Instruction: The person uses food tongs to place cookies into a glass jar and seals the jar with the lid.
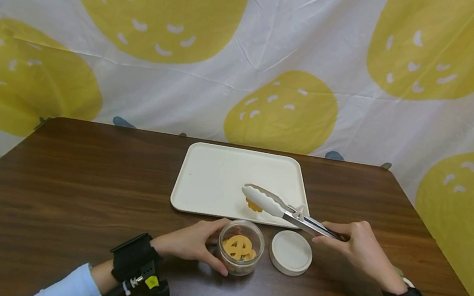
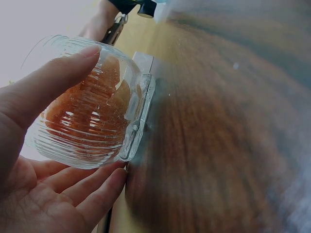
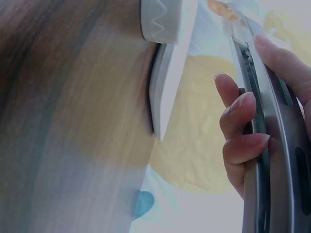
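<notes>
at lower centre, the jar (image 1: 240,247) of biscuits (image 1: 238,247) is cupped by the left hand (image 1: 191,243); tongs (image 1: 283,209), clamped on a biscuit over the tray (image 1: 211,179), are gripped by the right hand (image 1: 359,249).

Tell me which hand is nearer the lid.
Right. The right hand holds the tongs just right of the lid, with a small gap; the left hand grips the jar, which stands between it and the lid.
</notes>
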`<state>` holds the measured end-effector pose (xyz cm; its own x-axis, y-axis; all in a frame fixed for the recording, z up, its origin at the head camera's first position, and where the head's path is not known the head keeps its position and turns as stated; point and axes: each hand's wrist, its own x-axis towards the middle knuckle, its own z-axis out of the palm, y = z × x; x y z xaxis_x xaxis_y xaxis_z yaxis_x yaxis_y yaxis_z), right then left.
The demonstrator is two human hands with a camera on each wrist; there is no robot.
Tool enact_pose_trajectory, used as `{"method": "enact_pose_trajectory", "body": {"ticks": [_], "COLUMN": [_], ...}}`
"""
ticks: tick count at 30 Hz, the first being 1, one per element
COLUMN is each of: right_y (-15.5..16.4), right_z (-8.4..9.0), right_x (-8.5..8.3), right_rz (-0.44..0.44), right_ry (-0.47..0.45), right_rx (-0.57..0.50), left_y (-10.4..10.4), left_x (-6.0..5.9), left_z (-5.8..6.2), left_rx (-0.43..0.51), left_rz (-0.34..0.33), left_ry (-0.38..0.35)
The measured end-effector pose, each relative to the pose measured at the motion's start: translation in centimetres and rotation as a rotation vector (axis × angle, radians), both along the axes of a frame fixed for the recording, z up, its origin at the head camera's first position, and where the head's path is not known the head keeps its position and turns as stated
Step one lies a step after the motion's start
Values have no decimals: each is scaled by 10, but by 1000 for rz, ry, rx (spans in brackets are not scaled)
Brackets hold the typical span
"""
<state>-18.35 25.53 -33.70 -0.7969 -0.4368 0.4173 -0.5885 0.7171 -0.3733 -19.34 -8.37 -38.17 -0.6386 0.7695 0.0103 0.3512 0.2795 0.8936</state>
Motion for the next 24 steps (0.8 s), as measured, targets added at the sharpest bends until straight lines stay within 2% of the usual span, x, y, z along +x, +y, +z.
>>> {"method": "enact_pose_trajectory", "body": {"ticks": [8,16,24], "right_y": [0,2,7], "right_z": [6,11,16], "right_x": [7,13,20], "right_rz": [-6,29,102], "right_ry": [48,89,30], "right_rx": [-26,-36,-97], "left_y": [0,0,0], "left_x": [0,-1,-1], "left_z": [-1,-1,-1], "left_rx": [34,2,2], "left_rz": [-22,0,1], "left_ry": [-2,25,3]}}
